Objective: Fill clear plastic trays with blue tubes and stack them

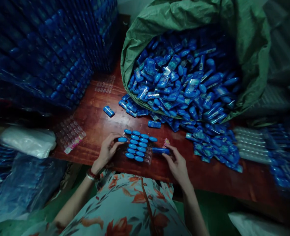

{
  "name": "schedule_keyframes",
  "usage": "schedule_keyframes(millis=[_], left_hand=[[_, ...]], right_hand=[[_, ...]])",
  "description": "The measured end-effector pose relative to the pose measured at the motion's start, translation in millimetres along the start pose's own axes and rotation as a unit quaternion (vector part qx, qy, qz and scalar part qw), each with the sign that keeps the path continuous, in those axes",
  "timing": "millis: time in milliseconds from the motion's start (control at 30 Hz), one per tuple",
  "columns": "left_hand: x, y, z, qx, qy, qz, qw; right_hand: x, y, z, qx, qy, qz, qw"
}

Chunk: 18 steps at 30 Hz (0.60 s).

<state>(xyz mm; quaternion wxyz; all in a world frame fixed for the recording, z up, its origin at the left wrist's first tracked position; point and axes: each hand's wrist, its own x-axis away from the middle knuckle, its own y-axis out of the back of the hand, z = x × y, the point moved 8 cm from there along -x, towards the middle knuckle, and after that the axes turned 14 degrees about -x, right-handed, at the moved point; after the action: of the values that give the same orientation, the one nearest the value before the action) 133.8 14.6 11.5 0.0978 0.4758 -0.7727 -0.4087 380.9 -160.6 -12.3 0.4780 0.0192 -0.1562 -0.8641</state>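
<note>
Rows of small blue bottles, oval ends up, stand in a clear plastic tray near the table's front edge. At its left side, my left hand pinches a blue bottle between thumb and fingers. A second blue bottle lies sideways in the fingers of my right hand, just right of the tray's uncovered cups. Some pink and white printing shows beside that hand. Part of the tray is hidden under the bottles.
Behind the tray, a green sack spills blue bottles onto the wooden table. Stacked filled trays rise at the left. A clear tray and a white plastic bag lie left; more trays are right.
</note>
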Motion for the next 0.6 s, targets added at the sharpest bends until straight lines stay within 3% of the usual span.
schedule_keyframes(millis=[100,267,467,600], left_hand=[[-10.6,-17.2,-1.1,-0.006,-0.05,0.006,0.999],[-19.8,-24.6,-1.9,-0.069,-0.168,0.043,0.982],[-19.1,-18.2,-2.1,-0.095,-0.198,0.045,0.974],[-19.0,-21.1,-7.2,-0.085,-0.206,0.078,0.972]], right_hand=[[-9.4,-19.4,14.6,0.073,0.067,-0.003,0.995],[-18.2,-45.0,30.9,0.206,0.188,0.123,0.953],[-25.2,-59.4,51.0,0.395,0.185,0.239,0.868],[-29.9,-75.8,62.8,0.458,0.172,0.286,0.824]])
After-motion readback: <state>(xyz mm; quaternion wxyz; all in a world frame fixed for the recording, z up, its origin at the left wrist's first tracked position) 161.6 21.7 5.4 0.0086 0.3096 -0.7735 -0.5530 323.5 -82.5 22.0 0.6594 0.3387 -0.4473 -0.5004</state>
